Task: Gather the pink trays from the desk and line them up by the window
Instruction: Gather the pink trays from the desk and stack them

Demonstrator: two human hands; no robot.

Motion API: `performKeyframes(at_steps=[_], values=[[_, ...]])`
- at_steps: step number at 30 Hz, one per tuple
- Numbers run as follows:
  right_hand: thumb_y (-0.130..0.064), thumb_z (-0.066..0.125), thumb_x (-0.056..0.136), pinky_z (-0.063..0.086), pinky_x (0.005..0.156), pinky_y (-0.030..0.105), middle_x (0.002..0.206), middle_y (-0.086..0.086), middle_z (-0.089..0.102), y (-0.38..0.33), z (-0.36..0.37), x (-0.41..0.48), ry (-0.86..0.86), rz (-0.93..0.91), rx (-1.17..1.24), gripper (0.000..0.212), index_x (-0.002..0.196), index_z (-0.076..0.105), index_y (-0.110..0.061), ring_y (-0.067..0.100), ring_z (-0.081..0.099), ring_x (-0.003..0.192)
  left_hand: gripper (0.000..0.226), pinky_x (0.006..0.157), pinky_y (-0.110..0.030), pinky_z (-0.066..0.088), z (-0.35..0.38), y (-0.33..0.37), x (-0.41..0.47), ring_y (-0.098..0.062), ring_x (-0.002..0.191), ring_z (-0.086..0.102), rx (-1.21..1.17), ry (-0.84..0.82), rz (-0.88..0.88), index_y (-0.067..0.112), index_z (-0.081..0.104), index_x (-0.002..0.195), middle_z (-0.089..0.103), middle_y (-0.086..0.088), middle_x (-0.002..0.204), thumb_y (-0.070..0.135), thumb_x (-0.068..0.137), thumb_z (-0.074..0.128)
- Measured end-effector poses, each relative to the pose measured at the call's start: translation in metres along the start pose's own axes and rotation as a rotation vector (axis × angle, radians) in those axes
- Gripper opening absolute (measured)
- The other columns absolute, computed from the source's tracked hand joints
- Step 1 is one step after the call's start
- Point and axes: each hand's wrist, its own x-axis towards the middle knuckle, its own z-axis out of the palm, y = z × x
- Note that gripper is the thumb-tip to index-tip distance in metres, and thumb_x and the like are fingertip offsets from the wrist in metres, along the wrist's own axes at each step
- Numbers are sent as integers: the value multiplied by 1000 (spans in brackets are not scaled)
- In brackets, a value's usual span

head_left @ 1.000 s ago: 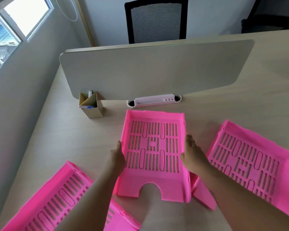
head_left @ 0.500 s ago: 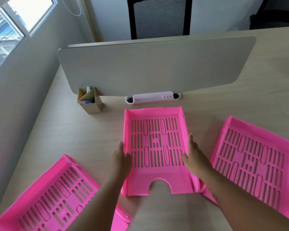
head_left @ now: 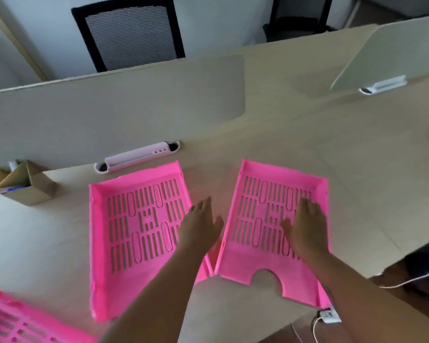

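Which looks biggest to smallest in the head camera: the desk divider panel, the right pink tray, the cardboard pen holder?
1. Divider panel
2. Right pink tray, clearly smaller, though nearer the camera
3. Cardboard pen holder, smallest by far

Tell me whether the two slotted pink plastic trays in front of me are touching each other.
Cannot tell. In the head view, the middle pink slotted tray and the right pink slotted tray converge at their near corners, but the left hand and forearm cover that spot.
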Motion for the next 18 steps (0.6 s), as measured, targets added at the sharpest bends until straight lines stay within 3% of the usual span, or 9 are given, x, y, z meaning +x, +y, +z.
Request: performKeyframes(at_steps=[2,4,6,8,13,18], values=[[-24,63,88,35,112,58,145,20,48,34,4,-1,-31,127,54,66,143,37,1,40,43,136,48,86,-41,54,19,19,2,-26,110,61,51,-105,-41,9,41,139,60,-10,125,30,96,45],[-18,59,90,46,103,60,145,21,47,54,8,-7,-87,228,259,65,147,31,-4,41,49,130,39,75,-37,57,38,29,3,-27,92,66,34,-171,-104,5,45,131,63,-11,111,24,98,43],[-8,51,92,61,69,51,127,20,60,66,7,-10,-130,320,445,57,145,31,-9,35,68,94,31,70,-35,59,52,35,5,-27,78,66,-52,-203,-165,-1,50,123,63,-12,99,17,100,41],[-1,44,94,56,51,37,109,17,66,74,3,-10,-151,366,508,49,142,36,-8,23,64,66,25,63,-32,55,55,40,6,-25,68,61,-97,-204,-170,-3,55,113,59,-9,88,12,100,41],[0,43,94,47,51,27,90,10,64,69,-43,7,-124,297,617,32,124,54,-3,19,60,64,19,53,-26,42,26,59,10,-22,65,53,-128,-108,-97,0,56,101,57,-8,85,13,98,42],[-6,44,92,51,58,42,92,24,66,20,-72,31,-55,97,655,23,109,59,-5,25,54,63,13,45,-23,34,-28,37,7,-19,58,50,-127,45,-112,5,51,87,53,-4,74,12,96,44]])
